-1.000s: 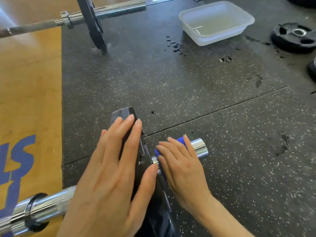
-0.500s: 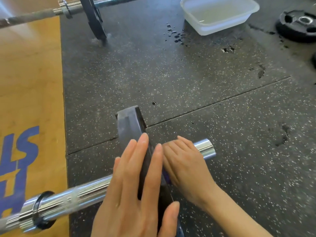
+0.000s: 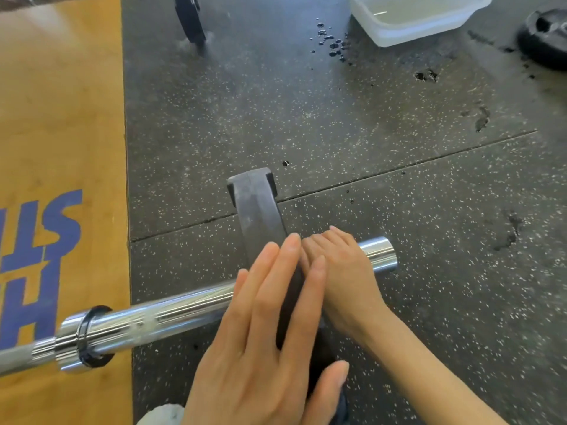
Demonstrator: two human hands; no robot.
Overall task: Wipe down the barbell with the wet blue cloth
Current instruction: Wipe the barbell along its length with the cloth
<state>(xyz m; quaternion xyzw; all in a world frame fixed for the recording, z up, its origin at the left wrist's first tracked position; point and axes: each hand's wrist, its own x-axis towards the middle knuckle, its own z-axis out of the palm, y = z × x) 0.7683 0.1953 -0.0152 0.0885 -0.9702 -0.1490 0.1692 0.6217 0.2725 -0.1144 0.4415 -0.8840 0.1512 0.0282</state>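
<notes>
Now, bar: the barbell [image 3: 171, 311] lies across the near floor [image 3: 399, 210], running from the near left to a chrome end at right of centre, with one plate [image 3: 260, 216] standing on its sleeve.
Cloth: no blue shows in this view; I judge it sits under the right hand, but cannot confirm it.
Risk, roll: the bar rests on a single round plate, so a hard wipe along the sleeve could roll it toward or away from the person.
Risk, slip: wet chrome is slick; the wiping hand could skid off the bare end.
Risk, pinch: the right fingers lie just beside the plate, where a shifting plate could nip them.
Left hand [image 3: 264, 342]: fingers straight and together, pressed flat on the plate's rim and near face, thumb on the right side; it steadies, clasping nothing.
Right hand [image 3: 340, 271]: draped over the sleeve between plate and bar end, fingers curled down round it.
Farther off: a tub [image 3: 414, 23] of water sits far right, with drops on the floor beside it.
</notes>
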